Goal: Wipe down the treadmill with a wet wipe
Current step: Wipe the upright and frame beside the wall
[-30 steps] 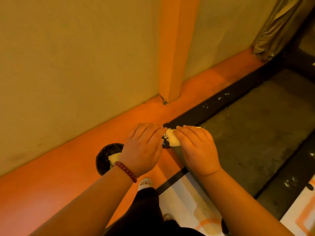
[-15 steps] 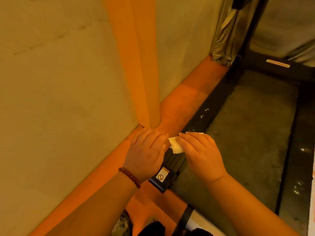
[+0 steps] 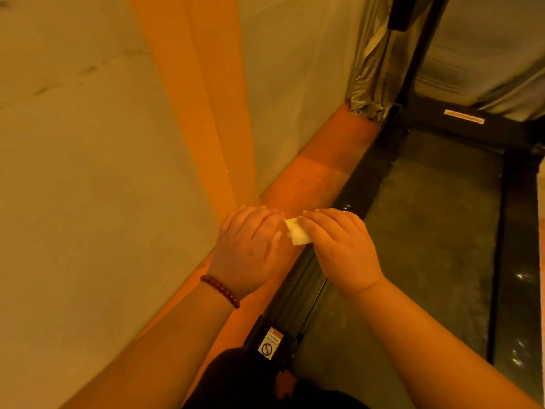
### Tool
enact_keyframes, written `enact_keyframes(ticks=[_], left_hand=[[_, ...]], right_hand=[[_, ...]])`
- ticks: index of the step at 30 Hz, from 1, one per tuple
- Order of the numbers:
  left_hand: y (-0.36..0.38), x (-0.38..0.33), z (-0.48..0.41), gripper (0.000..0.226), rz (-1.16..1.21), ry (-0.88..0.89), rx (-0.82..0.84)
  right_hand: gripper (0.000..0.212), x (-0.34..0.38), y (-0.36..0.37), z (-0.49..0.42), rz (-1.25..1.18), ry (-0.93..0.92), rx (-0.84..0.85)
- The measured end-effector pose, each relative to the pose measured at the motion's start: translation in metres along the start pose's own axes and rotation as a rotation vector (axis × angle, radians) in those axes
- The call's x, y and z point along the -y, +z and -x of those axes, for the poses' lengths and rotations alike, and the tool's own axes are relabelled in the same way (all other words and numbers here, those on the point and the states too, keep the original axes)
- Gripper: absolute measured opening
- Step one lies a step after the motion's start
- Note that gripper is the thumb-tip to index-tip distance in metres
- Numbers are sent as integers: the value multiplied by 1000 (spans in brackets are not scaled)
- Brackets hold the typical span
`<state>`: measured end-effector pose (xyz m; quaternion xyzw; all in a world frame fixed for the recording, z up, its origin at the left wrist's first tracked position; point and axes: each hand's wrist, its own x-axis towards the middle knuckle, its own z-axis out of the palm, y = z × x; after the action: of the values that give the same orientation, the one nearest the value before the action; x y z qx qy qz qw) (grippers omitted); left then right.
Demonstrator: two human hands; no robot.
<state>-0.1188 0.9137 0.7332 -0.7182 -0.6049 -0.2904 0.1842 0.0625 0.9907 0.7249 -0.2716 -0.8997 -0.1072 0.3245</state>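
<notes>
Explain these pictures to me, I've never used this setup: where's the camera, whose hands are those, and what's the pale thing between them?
There is no machine here. A person works with bare hands, and the one camera sits on their head, looking down, so the arms reach in from the bottom. The left hand, with a bead bracelet at the wrist, and the right hand meet over the treadmill's black side rail. The pale thing is a small folded wet wipe. The right hand holds it. The left hand touches its other end, but I cannot tell whether it grips. Right of the rail lies the grey running belt. Left of it run an orange floor strip and a wall. A warning sticker sits at the rail's near end.
</notes>
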Motion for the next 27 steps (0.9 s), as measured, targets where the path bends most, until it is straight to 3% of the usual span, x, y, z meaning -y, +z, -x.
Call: enact_keyframes(ticks=[7, 11, 18, 27], left_hand=[[41, 67, -57, 26, 84, 97, 36], [70, 124, -102, 36, 215, 192, 96], [96, 215, -187, 39, 364, 363, 0], [111, 226, -251, 41, 471, 415, 6]], right_hand=[[30, -24, 42, -53, 91, 76, -9], [29, -30, 79, -101, 182, 173, -6], [29, -32, 124, -192, 344, 386, -63], [33, -51, 117, -237, 476, 485, -44]])
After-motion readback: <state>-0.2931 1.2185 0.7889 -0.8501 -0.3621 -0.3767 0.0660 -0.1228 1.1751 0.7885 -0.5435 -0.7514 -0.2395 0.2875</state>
